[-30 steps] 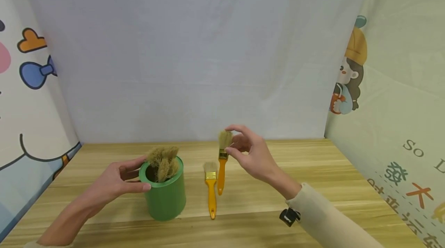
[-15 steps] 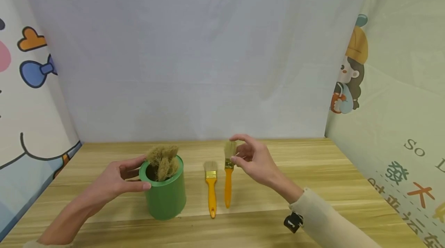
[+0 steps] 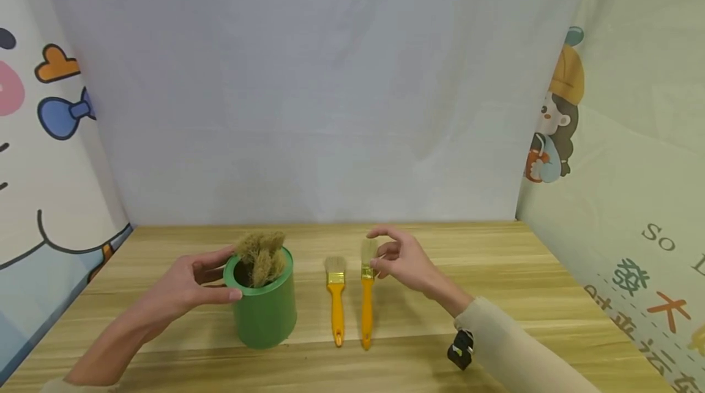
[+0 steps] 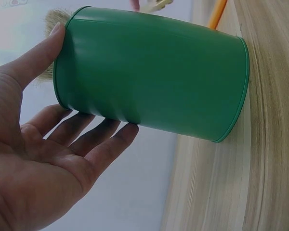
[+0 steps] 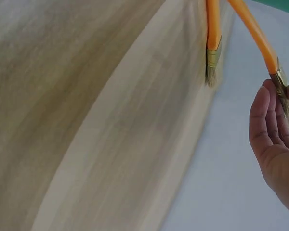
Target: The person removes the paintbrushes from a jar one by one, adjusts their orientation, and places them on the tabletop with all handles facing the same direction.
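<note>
A green cylindrical can [image 3: 267,318] stands upright on the wooden table, with several tan bristle tufts [image 3: 263,258] sticking out of its mouth. My left hand [image 3: 179,288] holds it at the upper left, thumb on the rim and fingers along the side in the left wrist view. To the right lies a paintbrush [image 3: 338,310] with an orange handle, its bristles pointing away from me. My right hand [image 3: 412,265] pinches a second orange-handled paintbrush [image 3: 367,310] around its ferrule and bristles, just right of the first. In the right wrist view, this held paintbrush [image 5: 257,38] is raised off the table.
The wooden table [image 3: 473,270] reaches back to a plain pale curtain [image 3: 330,87]. Printed cloths hang at both sides. A small black device [image 3: 460,349] hangs at my right cuff.
My right hand has brought its paintbrush toward me, down and slightly right, roughly level with the lying one. My left hand and the can stay in place.
</note>
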Available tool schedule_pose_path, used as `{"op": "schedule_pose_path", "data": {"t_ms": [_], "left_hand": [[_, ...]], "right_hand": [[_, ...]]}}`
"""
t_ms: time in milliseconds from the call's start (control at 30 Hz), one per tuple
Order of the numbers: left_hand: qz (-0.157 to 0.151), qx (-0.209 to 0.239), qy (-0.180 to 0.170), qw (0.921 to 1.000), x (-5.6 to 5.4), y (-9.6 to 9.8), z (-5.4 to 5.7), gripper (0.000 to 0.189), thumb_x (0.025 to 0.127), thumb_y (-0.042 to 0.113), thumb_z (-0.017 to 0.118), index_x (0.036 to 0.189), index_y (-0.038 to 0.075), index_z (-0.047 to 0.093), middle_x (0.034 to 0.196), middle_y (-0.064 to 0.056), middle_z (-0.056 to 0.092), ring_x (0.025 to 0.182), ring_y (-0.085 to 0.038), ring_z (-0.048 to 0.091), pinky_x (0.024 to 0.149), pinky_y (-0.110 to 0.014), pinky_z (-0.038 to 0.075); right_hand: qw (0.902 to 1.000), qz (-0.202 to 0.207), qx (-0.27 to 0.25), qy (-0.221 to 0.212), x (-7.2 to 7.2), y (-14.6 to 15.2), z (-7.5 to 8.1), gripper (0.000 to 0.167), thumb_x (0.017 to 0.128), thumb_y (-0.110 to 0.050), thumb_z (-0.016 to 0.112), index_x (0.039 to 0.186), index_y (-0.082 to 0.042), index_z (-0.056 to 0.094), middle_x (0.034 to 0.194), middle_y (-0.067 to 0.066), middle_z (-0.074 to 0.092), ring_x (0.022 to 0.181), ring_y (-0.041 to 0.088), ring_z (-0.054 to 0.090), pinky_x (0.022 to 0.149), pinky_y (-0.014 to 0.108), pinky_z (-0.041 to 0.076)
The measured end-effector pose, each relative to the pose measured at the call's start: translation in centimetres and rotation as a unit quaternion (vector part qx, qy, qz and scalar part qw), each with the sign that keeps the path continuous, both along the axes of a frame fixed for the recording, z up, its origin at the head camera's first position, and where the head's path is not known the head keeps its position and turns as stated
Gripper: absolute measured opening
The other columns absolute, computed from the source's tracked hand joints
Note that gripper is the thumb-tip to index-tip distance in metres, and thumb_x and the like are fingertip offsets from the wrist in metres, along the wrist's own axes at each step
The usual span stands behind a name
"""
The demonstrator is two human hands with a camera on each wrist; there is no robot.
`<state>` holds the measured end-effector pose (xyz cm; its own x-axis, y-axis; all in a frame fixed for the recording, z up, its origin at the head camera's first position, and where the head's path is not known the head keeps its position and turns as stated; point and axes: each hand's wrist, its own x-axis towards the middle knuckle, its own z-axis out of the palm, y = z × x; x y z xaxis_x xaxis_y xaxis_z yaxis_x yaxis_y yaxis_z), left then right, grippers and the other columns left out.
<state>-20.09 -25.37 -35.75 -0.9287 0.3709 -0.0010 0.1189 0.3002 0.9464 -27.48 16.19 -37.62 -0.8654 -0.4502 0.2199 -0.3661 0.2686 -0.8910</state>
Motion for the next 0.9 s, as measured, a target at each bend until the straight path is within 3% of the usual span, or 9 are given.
{"op": "schedule_pose_path", "data": {"t_ms": [367,533,900], "left_hand": [[0.001,-0.001,0.002,1.0,-0.1,-0.1,-0.2,0.09,0.097,0.019,0.078,0.165,-0.005,0.024,0.167,-0.032,0.023,0.146,-0.056,0.033,0.104,-0.055,0.052],[0.002,0.002,0.001,1.0,-0.1,0.0,-0.2,0.089,0.097,0.018,0.078,0.165,-0.003,0.025,0.166,-0.031,0.025,0.146,-0.056,0.034,0.103,-0.054,0.053],[0.002,0.0,0.007,1.0,-0.1,0.0,-0.3,0.088,0.097,0.019,0.078,0.165,-0.003,0.026,0.166,-0.031,0.025,0.146,-0.056,0.035,0.104,-0.056,0.052]], "right_hand": [[0.9974,-0.004,0.009,-0.071,-1.9,-0.3,-1.9,0.052,0.095,0.004,0.072,0.143,0.008,0.054,0.1,0.019,0.075,0.081,0.031,0.073,0.078,0.055,0.062],[0.9947,-0.01,0.009,-0.102,-2.8,-0.8,-2.7,0.052,0.092,0.007,0.073,0.141,0.011,0.055,0.097,0.018,0.074,0.077,0.026,0.072,0.074,0.047,0.064],[0.9937,-0.024,0.018,-0.108,-3.6,-1.5,-4.0,0.048,0.089,0.011,0.074,0.134,0.016,0.059,0.094,0.02,0.072,0.07,0.027,0.072,0.069,0.042,0.064]]}}
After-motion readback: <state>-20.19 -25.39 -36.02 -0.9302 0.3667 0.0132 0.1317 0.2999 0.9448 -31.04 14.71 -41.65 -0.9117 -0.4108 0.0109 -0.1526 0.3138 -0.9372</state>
